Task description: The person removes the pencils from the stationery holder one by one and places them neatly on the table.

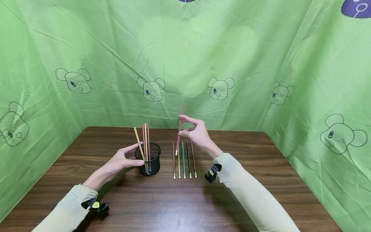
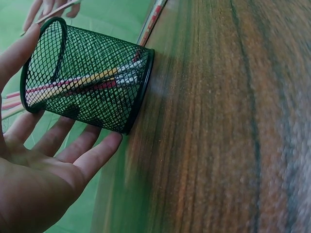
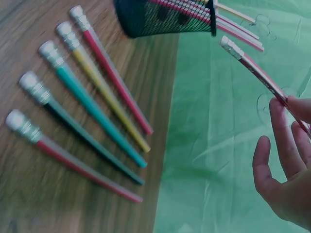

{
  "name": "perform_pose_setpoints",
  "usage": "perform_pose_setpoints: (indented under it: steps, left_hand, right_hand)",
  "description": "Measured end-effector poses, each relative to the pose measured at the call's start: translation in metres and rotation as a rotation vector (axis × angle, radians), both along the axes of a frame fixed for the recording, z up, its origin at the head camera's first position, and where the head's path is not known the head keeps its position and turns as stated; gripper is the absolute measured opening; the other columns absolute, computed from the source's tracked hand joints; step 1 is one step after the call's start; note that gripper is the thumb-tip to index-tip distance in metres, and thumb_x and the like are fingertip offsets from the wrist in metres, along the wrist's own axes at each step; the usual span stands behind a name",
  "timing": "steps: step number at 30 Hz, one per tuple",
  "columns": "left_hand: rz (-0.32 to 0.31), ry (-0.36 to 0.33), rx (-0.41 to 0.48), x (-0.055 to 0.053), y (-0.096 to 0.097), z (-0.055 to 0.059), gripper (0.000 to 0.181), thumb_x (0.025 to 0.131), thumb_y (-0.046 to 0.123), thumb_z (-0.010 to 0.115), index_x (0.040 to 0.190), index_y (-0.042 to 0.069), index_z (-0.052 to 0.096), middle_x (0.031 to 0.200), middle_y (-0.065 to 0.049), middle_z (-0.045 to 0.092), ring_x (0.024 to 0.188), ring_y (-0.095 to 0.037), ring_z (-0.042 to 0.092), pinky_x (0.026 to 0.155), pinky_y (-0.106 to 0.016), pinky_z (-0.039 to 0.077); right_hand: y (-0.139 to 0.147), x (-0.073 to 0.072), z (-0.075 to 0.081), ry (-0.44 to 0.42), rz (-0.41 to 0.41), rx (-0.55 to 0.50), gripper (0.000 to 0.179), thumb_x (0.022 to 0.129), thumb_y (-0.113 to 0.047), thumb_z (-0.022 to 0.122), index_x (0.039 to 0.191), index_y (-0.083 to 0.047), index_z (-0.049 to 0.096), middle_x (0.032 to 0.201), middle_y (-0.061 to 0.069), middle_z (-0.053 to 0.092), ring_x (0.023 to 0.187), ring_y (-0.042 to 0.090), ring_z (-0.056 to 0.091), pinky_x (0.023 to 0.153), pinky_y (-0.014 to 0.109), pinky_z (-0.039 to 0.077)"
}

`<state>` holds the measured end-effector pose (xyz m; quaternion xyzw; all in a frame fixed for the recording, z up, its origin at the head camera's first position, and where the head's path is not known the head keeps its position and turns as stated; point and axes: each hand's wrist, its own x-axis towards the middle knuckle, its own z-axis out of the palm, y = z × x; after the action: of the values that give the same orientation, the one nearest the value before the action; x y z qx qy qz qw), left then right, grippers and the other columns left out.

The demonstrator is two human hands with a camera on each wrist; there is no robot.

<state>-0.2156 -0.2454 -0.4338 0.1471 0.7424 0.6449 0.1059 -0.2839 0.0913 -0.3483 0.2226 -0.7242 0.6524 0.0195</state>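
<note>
A black mesh pencil cup (image 1: 156, 165) stands upright on the table, with several pencils (image 1: 146, 138) leaning inside, eraser ends down. My left hand (image 1: 121, 160) holds the cup from its left side, thumb at the near rim and fingers around the far side. Above the table, my right hand (image 1: 200, 132) pinches a pinkish-red pencil (image 1: 177, 142) between thumb and fingers, its white eraser pointing down. That pencil overlaps the top of a row of pencils lying side by side: red, yellow, teal (image 1: 184, 161), dark green (image 1: 189, 161) and another red, erasers toward me.
The brown wood-grain table (image 1: 162, 206) extends to a green cloth backdrop (image 1: 185, 58) printed with bear outlines, which closes off the back and both sides. The pencil row lies just right of the cup.
</note>
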Motion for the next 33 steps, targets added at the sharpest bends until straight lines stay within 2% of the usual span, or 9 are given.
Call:
perform_pose_setpoints:
  steps: [6,10,15,18,21,24,27,29,33]
  left_hand:
    - [0.001,-0.007,-0.003,0.000,-0.001,0.001,0.088,0.092,0.014,0.082,0.166,0.009,0.033,0.156,-0.023,0.048,0.127,-0.025,0.061,0.096,-0.029,0.052]
    - [0.001,-0.011,-0.005,0.000,-0.001,0.001,0.089,0.092,0.015,0.082,0.166,0.009,0.033,0.156,-0.023,0.047,0.128,-0.024,0.061,0.096,-0.029,0.052]
    - [-0.001,-0.012,-0.002,0.000,-0.001,0.001,0.089,0.092,0.014,0.082,0.166,0.009,0.032,0.157,-0.024,0.046,0.128,-0.025,0.061,0.096,-0.029,0.052]
    - [0.000,-0.016,-0.005,0.000,-0.001,0.001,0.089,0.092,0.015,0.082,0.166,0.009,0.033,0.158,-0.023,0.046,0.129,-0.025,0.060,0.096,-0.029,0.052]
    - [0.003,-0.019,-0.016,-0.001,-0.001,0.001,0.089,0.092,0.016,0.082,0.166,0.010,0.033,0.158,-0.023,0.046,0.130,-0.025,0.059,0.096,-0.029,0.052]
    - [0.006,-0.014,-0.024,-0.001,-0.001,0.001,0.088,0.092,0.017,0.082,0.166,0.010,0.034,0.157,-0.023,0.046,0.130,-0.025,0.058,0.096,-0.029,0.051]
    - [0.005,-0.008,-0.025,-0.001,-0.001,0.001,0.088,0.092,0.017,0.082,0.165,0.010,0.034,0.157,-0.022,0.047,0.131,-0.024,0.058,0.097,-0.029,0.051]
    - [0.003,-0.006,-0.023,-0.001,-0.001,0.001,0.088,0.092,0.017,0.082,0.166,0.010,0.034,0.157,-0.022,0.047,0.131,-0.025,0.058,0.097,-0.029,0.051]
    - [-0.001,-0.004,-0.015,-0.001,-0.001,0.000,0.087,0.093,0.016,0.082,0.165,0.010,0.034,0.157,-0.022,0.047,0.131,-0.025,0.058,0.096,-0.029,0.052]
  right_hand:
    - [0.019,-0.002,-0.009,-0.042,0.009,0.021,0.070,0.084,0.017,0.074,0.146,-0.015,0.065,0.134,0.009,0.065,0.098,0.042,0.075,0.085,0.042,0.061]
    - [0.029,-0.003,-0.017,-0.070,-0.002,0.071,0.070,0.083,0.016,0.075,0.146,-0.012,0.065,0.136,0.011,0.066,0.097,0.040,0.075,0.088,0.043,0.060]
    - [0.041,-0.003,-0.026,-0.083,-0.038,0.165,0.073,0.079,0.014,0.079,0.146,-0.012,0.065,0.137,0.014,0.068,0.071,0.025,0.075,0.077,0.035,0.061]
    - [0.049,-0.004,-0.033,-0.091,-0.055,0.222,0.072,0.079,0.014,0.080,0.145,-0.012,0.066,0.133,0.015,0.069,0.054,0.014,0.064,0.066,0.031,0.058]
    - [0.057,-0.004,-0.039,-0.112,-0.059,0.260,0.071,0.079,0.013,0.080,0.144,-0.011,0.066,0.132,0.014,0.070,0.047,0.009,0.053,0.065,0.035,0.058]
    - [0.064,-0.005,-0.044,-0.135,-0.055,0.290,0.071,0.079,0.013,0.080,0.144,-0.009,0.066,0.131,0.015,0.070,0.056,0.010,0.060,0.077,0.049,0.061]
    - [0.069,-0.004,-0.048,-0.145,-0.050,0.323,0.069,0.079,0.012,0.081,0.143,-0.007,0.066,0.131,0.017,0.070,0.074,0.024,0.071,0.082,0.058,0.059]
    - [0.073,-0.004,-0.051,-0.148,-0.044,0.342,0.068,0.079,0.012,0.081,0.143,-0.005,0.066,0.132,0.021,0.068,0.091,0.032,0.073,0.081,0.056,0.060]
    - [0.077,-0.002,-0.057,-0.151,-0.029,0.363,0.067,0.080,0.013,0.079,0.143,-0.002,0.065,0.135,0.027,0.064,0.102,0.040,0.070,0.074,0.049,0.062]
